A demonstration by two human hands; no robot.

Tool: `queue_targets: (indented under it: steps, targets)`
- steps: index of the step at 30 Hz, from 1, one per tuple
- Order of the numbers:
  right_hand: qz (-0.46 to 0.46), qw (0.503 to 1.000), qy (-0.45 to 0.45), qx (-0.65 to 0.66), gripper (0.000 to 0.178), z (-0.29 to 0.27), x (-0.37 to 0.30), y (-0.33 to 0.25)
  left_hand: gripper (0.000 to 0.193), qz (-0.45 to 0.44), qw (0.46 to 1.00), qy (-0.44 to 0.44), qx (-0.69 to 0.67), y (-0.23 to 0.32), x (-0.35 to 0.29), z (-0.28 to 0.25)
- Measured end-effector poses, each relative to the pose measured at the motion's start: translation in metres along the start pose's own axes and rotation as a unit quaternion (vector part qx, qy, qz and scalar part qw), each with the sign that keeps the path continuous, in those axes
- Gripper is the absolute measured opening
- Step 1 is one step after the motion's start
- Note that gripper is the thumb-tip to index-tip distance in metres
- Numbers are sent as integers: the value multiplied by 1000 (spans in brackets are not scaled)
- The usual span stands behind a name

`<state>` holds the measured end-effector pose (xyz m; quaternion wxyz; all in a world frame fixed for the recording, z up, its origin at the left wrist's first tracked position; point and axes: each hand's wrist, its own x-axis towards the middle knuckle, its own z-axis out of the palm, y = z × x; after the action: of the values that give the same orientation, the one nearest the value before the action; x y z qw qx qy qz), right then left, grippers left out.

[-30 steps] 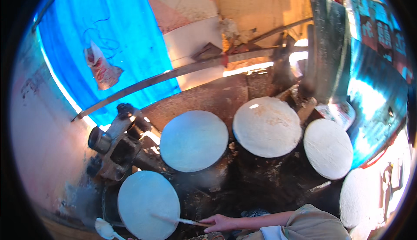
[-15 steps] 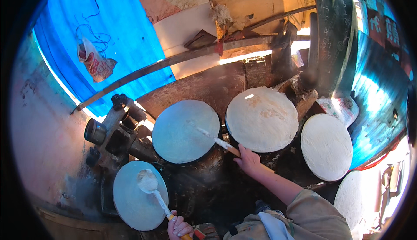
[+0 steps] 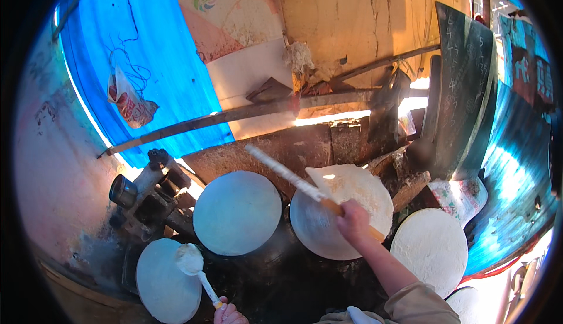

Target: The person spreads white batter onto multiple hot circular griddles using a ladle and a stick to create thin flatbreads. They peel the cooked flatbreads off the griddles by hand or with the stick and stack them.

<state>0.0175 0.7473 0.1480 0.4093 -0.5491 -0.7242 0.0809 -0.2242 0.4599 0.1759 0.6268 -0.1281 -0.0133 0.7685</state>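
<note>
My left hand (image 3: 231,314), at the bottom edge, grips the handle of a ladle (image 3: 205,286). White batter (image 3: 189,259) fills its bowl, held over the right side of the lower-left round griddle (image 3: 164,297). My right hand (image 3: 355,221) is closed around the wooden handle of a long spatula (image 3: 284,174) whose narrow blade is coated white. The spatula crosses above the right-centre griddle (image 3: 311,230). On that griddle a thin white flatbread (image 3: 366,192) covers only the upper right part; the lower left surface shows bare. A pale, smooth round (image 3: 237,212) lies at left-centre.
Another white-covered round (image 3: 431,250) sits at right, with part of one more (image 3: 466,306) below it. A dark metal can (image 3: 123,191) and sooty pipes stand at left. A patterned bag (image 3: 460,198) lies behind at right. A bar (image 3: 246,113) spans the back wall.
My right hand and spatula have swung from the left-centre round to the right-centre griddle. The flatbread there has shifted off its lower left part. The whole view has tilted upward.
</note>
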Motion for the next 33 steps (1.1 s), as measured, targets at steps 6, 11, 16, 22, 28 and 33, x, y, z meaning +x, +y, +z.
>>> queue_targets:
  steps: [6, 11, 16, 22, 28, 33]
  targets:
    - [3, 983, 177, 50, 10, -134, -16, -1, 17, -75, 996, 49, 20, -12, 19, -3]
    - [117, 965, 232, -26, 15, -249, -86, -26, 16, -203, 974, 96, 33, -11, 28, -15]
    - [180, 957, 178, -143, 14, -365, -124, -34, 16, -362, 927, 104, 6, -30, 36, -35]
    - [306, 910, 190, -205, 15, -471, -220, 3, 17, -482, 867, 126, 19, -86, 12, -41]
    - [425, 753, 495, -87, 13, -541, -448, 44, 18, -508, 847, 125, 91, -145, -24, -53]
    - [446, 567, 690, 56, 9, -532, -686, 52, 19, -545, 815, 199, 9, -222, -73, -69]
